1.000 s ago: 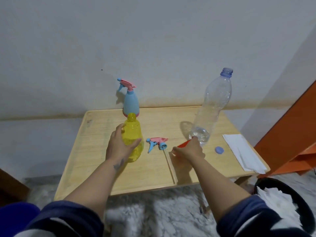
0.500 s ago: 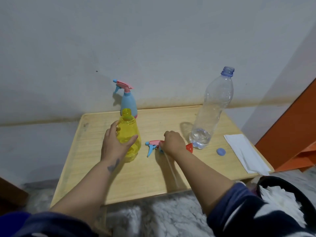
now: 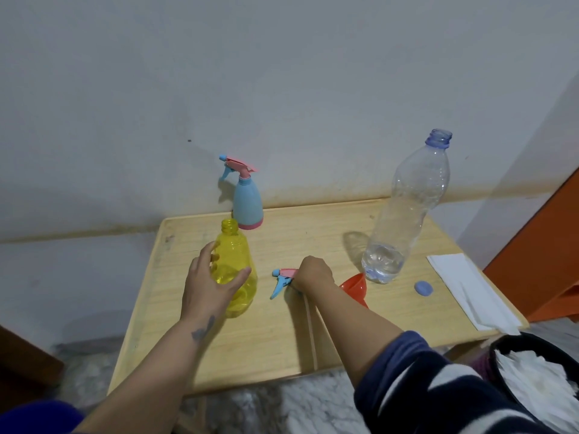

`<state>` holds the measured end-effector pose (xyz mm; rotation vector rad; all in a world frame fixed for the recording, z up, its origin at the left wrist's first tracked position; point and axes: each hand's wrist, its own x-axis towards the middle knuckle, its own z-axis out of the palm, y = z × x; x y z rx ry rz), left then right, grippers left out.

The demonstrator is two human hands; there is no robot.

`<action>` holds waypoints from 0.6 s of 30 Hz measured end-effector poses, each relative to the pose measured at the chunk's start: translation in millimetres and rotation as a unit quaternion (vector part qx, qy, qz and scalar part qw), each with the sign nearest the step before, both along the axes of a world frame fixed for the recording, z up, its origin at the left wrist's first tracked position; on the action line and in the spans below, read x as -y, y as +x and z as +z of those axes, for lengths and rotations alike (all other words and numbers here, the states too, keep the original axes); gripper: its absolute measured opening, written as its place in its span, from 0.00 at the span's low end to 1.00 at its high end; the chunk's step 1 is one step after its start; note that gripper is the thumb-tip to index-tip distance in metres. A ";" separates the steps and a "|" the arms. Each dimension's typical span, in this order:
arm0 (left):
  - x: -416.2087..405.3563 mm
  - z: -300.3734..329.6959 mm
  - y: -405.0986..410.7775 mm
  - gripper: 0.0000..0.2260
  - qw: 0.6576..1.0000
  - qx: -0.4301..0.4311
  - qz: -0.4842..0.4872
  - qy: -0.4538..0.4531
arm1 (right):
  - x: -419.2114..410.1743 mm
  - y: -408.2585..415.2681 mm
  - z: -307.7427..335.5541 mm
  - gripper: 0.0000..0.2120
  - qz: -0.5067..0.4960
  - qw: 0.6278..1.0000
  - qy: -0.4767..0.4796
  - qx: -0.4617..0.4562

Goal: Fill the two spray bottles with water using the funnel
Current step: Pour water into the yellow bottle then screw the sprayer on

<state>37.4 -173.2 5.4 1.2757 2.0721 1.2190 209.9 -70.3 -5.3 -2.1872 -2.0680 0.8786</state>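
Yellow bottle (image 3: 235,270) stands uncapped, the left hand (image 3: 209,283) curled round it; the right hand (image 3: 313,272) closes its fingers on the spray head (image 3: 282,278) beside the funnel (image 3: 355,286).

Home corner: low wooden table (image 3: 282,346), marble floor (image 3: 282,408).
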 end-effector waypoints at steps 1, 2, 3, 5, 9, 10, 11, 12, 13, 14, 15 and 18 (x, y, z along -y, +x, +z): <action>1.5 0.1 0.5 0.38 1.000 -0.001 0.000 -0.001 | 0.3 -0.4 4.6 0.12 0.000 1.000 0.001 -0.015; 3.2 0.4 1.0 0.37 1.000 0.000 -0.001 -0.004 | -0.3 -0.5 12.1 0.08 0.000 0.999 0.002 -0.033; 4.5 0.7 1.7 0.37 1.000 0.002 -0.002 -0.007 | -1.6 -0.3 20.5 0.05 0.000 0.998 0.007 -0.059; 7.4 1.6 3.9 0.36 1.000 0.004 -0.007 -0.018 | -6.6 1.3 40.0 0.11 -0.015 0.993 0.028 -0.117; 14.6 3.8 14.1 0.35 0.999 0.005 -0.023 -0.045 | -11.6 8.4 98.5 0.11 -0.063 0.950 0.124 -0.279; 16.5 5.1 18.0 0.35 0.998 0.003 -0.028 -0.050 | -12.1 10.1 114.6 0.15 -0.070 0.935 0.148 -0.316; 17.9 6.5 21.9 0.34 0.998 0.000 -0.033 -0.057 | -12.3 11.7 130.1 0.20 -0.071 0.921 0.172 -0.343; 19.4 8.3 25.6 0.34 0.997 -0.007 -0.038 -0.065 | -11.7 13.3 145.2 0.22 -0.068 0.908 0.195 -0.364; 20.6 9.9 29.2 0.35 0.996 -0.015 -0.041 -0.075 | -10.4 14.8 159.2 0.23 -0.064 0.894 0.216 -0.387; 21.7 11.8 32.9 0.35 0.995 -0.025 -0.045 -0.085 | -8.1 16.8 172.7 0.22 -0.058 0.880 0.235 -0.409; 22.6 13.6 36.6 0.35 0.994 -0.035 -0.050 -0.095 | -5.4 18.8 184.9 0.21 -0.051 0.866 0.253 -0.427; 25.5 19.2 49.6 0.37 0.989 -0.058 -0.071 -0.113 | 2.1 24.2 210.0 0.21 -0.034 0.834 0.303 -0.460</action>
